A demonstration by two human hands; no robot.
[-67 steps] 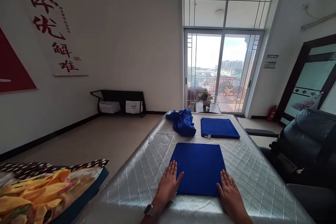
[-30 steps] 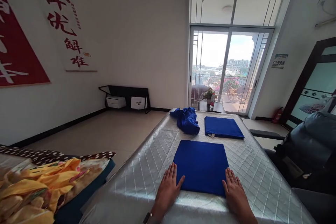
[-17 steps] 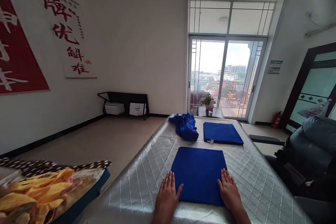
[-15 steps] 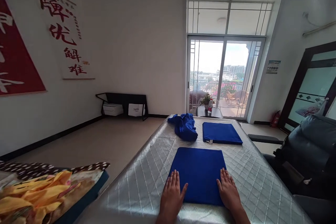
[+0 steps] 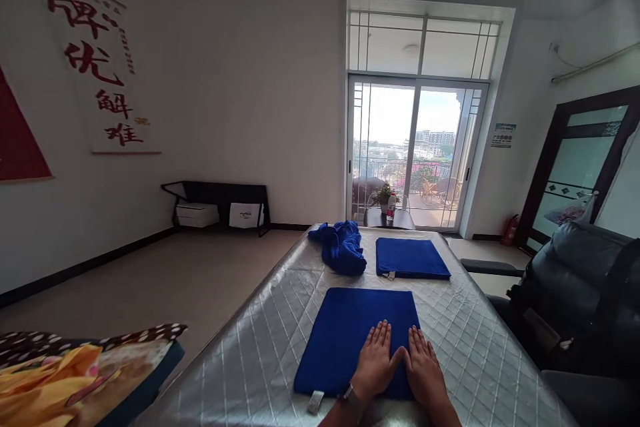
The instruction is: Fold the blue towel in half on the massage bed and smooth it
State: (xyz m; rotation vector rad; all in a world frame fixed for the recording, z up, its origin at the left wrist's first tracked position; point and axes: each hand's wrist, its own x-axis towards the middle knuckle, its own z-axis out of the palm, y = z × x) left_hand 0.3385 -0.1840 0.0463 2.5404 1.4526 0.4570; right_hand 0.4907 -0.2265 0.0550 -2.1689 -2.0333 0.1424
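Note:
A folded blue cloth (image 5: 345, 333) lies flat on the silver quilted table cover (image 5: 240, 347), with a white tag (image 5: 316, 401) poking out at its near left corner. My left hand (image 5: 376, 360) rests flat on the right part of this cloth, fingers stretched. Beside it, my right hand (image 5: 424, 363) lies flat over the cloth's right edge, and the two thumbs meet. Farther back sit a crumpled blue cloth (image 5: 343, 247) and, to its right, another folded blue cloth (image 5: 413, 258).
Yellow fabric (image 5: 60, 380) is heaped at the lower left. A black bag (image 5: 585, 287) stands on the right. Beyond the table's far end are a small table with a bottle (image 5: 391, 207) and a potted plant (image 5: 384, 194). A black rack (image 5: 225, 203) stands against the wall.
My left hand has moved from the cloth's left edge across to its right side, next to my right hand. The tag at the near left corner now shows. The view has shifted slightly.

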